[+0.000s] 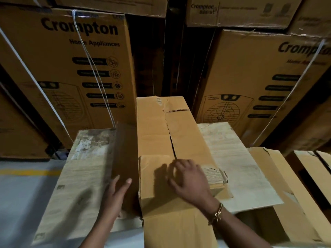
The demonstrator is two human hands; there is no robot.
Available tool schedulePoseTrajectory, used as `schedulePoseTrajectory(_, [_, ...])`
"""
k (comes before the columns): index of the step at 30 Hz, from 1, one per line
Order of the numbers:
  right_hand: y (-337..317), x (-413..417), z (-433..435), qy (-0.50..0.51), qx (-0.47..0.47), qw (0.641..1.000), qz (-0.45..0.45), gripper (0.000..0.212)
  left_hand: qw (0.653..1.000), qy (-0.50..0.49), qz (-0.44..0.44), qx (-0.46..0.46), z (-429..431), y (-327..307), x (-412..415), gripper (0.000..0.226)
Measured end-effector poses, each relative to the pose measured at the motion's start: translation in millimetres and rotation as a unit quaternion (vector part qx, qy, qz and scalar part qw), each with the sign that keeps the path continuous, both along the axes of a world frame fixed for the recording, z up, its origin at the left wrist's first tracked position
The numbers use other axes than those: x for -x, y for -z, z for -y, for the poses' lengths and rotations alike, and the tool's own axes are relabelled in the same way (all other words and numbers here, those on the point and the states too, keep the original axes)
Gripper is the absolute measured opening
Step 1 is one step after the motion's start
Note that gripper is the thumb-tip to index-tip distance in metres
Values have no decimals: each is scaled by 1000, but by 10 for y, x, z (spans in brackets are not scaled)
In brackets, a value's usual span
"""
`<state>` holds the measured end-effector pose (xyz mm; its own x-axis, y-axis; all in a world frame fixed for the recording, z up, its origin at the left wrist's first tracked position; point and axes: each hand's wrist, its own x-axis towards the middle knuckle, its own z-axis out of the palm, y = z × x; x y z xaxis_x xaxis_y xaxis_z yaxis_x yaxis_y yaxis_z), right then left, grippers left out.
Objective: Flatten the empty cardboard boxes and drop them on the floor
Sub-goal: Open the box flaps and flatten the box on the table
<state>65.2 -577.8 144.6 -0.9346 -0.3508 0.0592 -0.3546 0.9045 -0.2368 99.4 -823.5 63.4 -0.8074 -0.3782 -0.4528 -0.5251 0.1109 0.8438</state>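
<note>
left hand (pixel 116 194) pressed box (pixel 155 140), fingers straight | right hand (pixel 189 178) curled at seam, grip unclear | risk was a yank tearing the flap

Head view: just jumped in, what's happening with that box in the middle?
A person is working on the brown box with both bare hands. The left hand presses flat against its left side flap. The right hand lies on top with fingers curled by the seam between the top flaps; whether it grips an edge is unclear. The box is not yet flattened and sits on pale flat cardboard sheets, with stacked printed cartons behind.
</note>
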Motion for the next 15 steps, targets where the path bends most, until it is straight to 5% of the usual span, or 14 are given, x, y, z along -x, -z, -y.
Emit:
schedulePoseTrajectory(2, [-45, 215, -188, 39, -51, 998, 9, 70, 974, 91, -99, 181, -135, -304, 13, 69])
schedulePoseTrajectory(5, [28, 428, -384, 111, -92, 980, 139, 106, 888, 287, -174, 314, -442, -675, 213, 77])
schedulePoseTrajectory(9, [220, 446, -405, 161, -94, 969, 162, 118, 759, 494, -45, 421, -850, -835, 642, 114])
schedulePoseTrajectory(15, [182, 495, -450, 148, -82, 975, 144, 94, 698, 538, 98, 463, -1112, -944, 1027, 134])
